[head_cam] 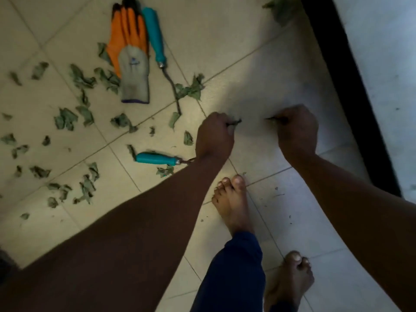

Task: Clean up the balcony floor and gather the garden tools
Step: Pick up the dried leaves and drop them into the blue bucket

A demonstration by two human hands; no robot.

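Note:
My left hand [215, 136] and my right hand [297, 129] hang fisted over the tiled floor, each gripping dry leaf scraps that poke out between the fingers. An orange and grey garden glove [131, 57] lies flat at the upper left. Right beside it lies a teal-handled tool [155, 37] with a thin metal shaft. A second teal-handled tool [155, 158] lies just left of my left wrist, its metal end hidden behind the arm. Several dry green leaves [67, 119] are scattered over the left tiles.
My bare feet [231, 199] stand on the cream tiles [281, 199], in dark blue trousers. A black door track [351, 86] runs along the right, with a pale surface beyond it. More leaf litter [281, 7] lies at the top by the track.

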